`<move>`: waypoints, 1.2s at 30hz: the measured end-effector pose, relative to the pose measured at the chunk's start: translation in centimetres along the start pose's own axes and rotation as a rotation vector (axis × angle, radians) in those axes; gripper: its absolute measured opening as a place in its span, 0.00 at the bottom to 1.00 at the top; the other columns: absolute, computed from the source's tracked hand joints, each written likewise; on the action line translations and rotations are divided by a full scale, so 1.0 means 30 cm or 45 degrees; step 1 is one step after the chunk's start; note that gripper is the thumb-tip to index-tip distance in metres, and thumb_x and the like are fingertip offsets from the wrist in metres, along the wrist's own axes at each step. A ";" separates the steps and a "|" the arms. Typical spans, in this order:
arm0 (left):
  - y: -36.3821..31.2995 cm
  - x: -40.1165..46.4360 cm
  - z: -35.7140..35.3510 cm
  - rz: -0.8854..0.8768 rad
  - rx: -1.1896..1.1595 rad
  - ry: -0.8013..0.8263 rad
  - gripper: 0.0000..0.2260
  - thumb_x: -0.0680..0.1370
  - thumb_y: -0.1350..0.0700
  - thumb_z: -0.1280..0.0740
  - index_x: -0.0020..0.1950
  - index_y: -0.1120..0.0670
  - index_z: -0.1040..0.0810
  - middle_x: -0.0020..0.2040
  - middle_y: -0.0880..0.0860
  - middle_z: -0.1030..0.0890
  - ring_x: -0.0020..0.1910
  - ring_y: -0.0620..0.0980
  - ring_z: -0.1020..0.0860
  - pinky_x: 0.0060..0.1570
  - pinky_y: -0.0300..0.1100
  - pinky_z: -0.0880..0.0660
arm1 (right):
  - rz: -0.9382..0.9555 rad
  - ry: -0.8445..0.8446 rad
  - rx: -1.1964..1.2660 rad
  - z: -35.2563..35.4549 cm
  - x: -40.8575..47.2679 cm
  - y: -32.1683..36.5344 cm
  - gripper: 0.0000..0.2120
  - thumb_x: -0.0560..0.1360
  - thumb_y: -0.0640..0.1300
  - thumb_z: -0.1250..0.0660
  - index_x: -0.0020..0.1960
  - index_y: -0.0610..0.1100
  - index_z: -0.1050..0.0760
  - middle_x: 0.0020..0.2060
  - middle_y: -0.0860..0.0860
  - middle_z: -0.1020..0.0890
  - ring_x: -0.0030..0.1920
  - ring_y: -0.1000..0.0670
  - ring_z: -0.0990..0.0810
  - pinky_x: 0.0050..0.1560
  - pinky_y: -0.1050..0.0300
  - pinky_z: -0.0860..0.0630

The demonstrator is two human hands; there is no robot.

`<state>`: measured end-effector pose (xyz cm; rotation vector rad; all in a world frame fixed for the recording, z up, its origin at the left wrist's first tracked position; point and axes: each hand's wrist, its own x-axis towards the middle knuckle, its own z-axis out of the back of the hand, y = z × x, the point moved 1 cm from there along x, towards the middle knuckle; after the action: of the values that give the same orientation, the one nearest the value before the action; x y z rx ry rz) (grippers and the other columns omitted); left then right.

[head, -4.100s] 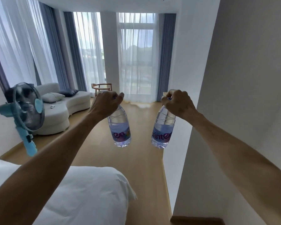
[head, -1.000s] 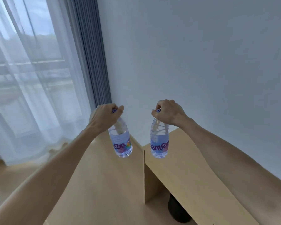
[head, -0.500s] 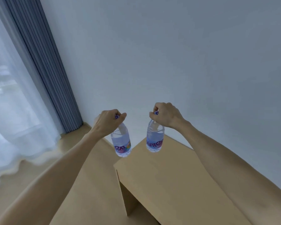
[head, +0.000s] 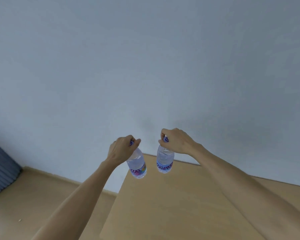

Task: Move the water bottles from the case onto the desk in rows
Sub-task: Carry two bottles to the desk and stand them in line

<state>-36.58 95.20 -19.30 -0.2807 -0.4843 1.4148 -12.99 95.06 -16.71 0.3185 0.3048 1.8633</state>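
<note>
Two water bottles in transit, none yet set down. Left hand (head: 121, 149), fingers clenched round the cap, hangs the left bottle (head: 138, 168) at frame centre, over the table's left edge. Right hand (head: 176, 140) likewise grips the right bottle (head: 164, 161) above the table (head: 180, 205). Visible tabletop carries no bottles; case out of view. Placement and rows remain, by this evidence.
</note>
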 end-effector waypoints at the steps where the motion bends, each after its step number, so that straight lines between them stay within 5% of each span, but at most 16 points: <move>1: 0.011 0.046 -0.019 -0.029 -0.013 0.027 0.15 0.78 0.42 0.40 0.38 0.51 0.26 0.33 0.45 0.22 0.35 0.49 0.23 0.31 0.39 0.33 | -0.029 -0.004 0.000 -0.008 0.015 -0.013 0.09 0.78 0.51 0.37 0.48 0.46 0.29 0.32 0.54 0.26 0.32 0.50 0.28 0.30 0.58 0.36; 12: 0.010 0.371 -0.230 -0.161 -0.082 0.206 0.15 0.78 0.42 0.40 0.40 0.51 0.26 0.36 0.45 0.22 0.36 0.49 0.25 0.32 0.40 0.34 | -0.327 0.007 0.040 -0.069 0.097 -0.147 0.08 0.81 0.48 0.39 0.49 0.43 0.30 0.41 0.48 0.24 0.39 0.46 0.26 0.41 0.51 0.27; 19: 0.026 0.417 -0.349 -0.061 -0.265 0.370 0.13 0.80 0.45 0.38 0.45 0.54 0.25 0.40 0.47 0.21 0.41 0.51 0.23 0.38 0.41 0.30 | -0.325 0.022 0.086 -0.131 0.151 -0.202 0.06 0.79 0.48 0.38 0.49 0.45 0.30 0.45 0.50 0.26 0.42 0.48 0.27 0.44 0.54 0.27; 22: 0.022 0.437 -0.362 -0.015 -0.465 0.438 0.10 0.80 0.47 0.38 0.47 0.53 0.25 0.42 0.44 0.21 0.44 0.49 0.24 0.39 0.34 0.31 | -0.298 -0.002 0.102 -0.153 0.170 -0.225 0.06 0.79 0.48 0.37 0.50 0.45 0.29 0.45 0.50 0.26 0.43 0.49 0.26 0.41 0.57 0.30; 29: 0.049 0.431 -0.393 -0.242 -0.327 0.520 0.13 0.77 0.59 0.35 0.61 0.50 0.28 0.53 0.50 0.22 0.48 0.48 0.25 0.43 0.30 0.33 | -0.203 -0.047 0.115 -0.213 0.214 -0.229 0.07 0.79 0.44 0.37 0.55 0.44 0.26 0.47 0.50 0.30 0.48 0.52 0.32 0.45 0.58 0.34; 33: 0.068 0.402 -0.425 -0.198 -0.390 0.459 0.14 0.79 0.56 0.36 0.64 0.48 0.30 0.51 0.50 0.25 0.46 0.44 0.26 0.41 0.29 0.33 | -0.207 -0.107 0.194 -0.246 0.217 -0.214 0.10 0.78 0.43 0.35 0.59 0.43 0.28 0.51 0.47 0.27 0.54 0.47 0.28 0.50 0.52 0.27; 36: 0.096 0.356 -0.455 0.032 -0.517 0.446 0.18 0.79 0.48 0.36 0.68 0.49 0.32 0.51 0.54 0.25 0.39 0.45 0.27 0.37 0.34 0.32 | -0.305 -0.188 0.311 -0.269 0.209 -0.213 0.15 0.78 0.46 0.33 0.62 0.43 0.31 0.59 0.48 0.28 0.59 0.48 0.29 0.56 0.51 0.27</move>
<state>-31.64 107.46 -30.87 -0.8492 -0.4746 1.2481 -12.20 102.57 -26.13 0.5587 0.4503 1.5599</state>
